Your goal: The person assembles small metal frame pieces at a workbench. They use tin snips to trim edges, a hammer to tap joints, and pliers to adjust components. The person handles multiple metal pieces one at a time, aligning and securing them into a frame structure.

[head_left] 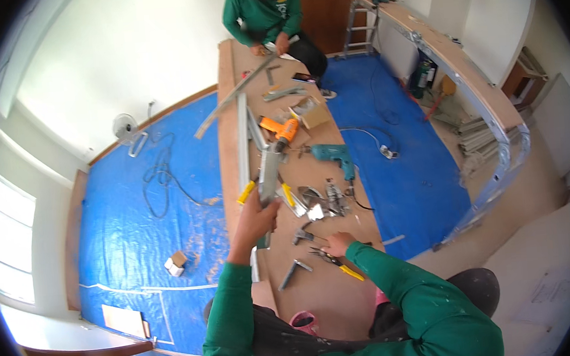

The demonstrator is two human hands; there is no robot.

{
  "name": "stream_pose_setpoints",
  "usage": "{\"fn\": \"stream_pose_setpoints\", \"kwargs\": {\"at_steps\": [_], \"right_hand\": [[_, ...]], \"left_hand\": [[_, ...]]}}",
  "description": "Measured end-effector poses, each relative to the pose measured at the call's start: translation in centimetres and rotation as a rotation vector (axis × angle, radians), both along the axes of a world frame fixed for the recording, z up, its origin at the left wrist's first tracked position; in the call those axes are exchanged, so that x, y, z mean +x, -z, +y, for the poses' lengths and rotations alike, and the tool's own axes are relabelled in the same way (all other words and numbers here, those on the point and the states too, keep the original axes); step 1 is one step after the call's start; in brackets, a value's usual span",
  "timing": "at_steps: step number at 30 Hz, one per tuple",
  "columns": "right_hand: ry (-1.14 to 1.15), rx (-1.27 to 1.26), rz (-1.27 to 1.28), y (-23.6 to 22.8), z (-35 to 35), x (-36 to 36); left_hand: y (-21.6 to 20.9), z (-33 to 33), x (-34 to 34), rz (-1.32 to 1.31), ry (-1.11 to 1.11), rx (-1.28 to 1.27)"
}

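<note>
My left hand (255,222) is closed around a short grey metal channel piece (270,172), which it holds up over the board. My right hand (337,243) is low over the near part of the board, fingers drawn together; whether anything is in them is too small to make out. Just below that hand lies a pair of yellow-handled pliers (335,262). A grey hand tool (303,234) rests to its left, and a short metal piece (294,274) is nearer me. Yellow-handled snips (287,194) lie partly hidden behind the channel piece.
A teal power drill (334,157), an orange tool (281,128) and an open cardboard box (309,112) lie on the long wooden board (328,295). Across from me, a person in green (266,19) handles a long metal strip (235,96). Cables lie on the blue floor sheet (121,224).
</note>
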State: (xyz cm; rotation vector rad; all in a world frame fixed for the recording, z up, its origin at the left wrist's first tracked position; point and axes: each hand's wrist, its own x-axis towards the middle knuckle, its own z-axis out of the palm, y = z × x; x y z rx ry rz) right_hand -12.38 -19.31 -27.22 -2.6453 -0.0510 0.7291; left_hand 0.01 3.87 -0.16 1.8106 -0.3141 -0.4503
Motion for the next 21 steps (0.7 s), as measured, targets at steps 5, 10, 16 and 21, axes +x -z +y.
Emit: {"fn": "stream_pose_setpoints", "kwargs": {"at_steps": [5,10,16,21], "right_hand": [[-0.083,0.191,0.376,-0.8,3.9,2.1],[-0.229,0.174,0.640,0.3,-1.7,6.5],[-0.148,0.482,0.978,0.6,-3.7,8.9],[-0.177,1.545,1.027,8.5,-1.3,9.0]], "left_hand": [[-6.2,4.1,11.4,-0.485,-0.114,0.501],[-33.5,3.5,24.7,-1.247,-0.361,0.764],[-64.4,11.3,15.8,-1.275,-0.905,0.594],[-76.7,20.8,15.9,-1.419,-0.650,0.663]]}}
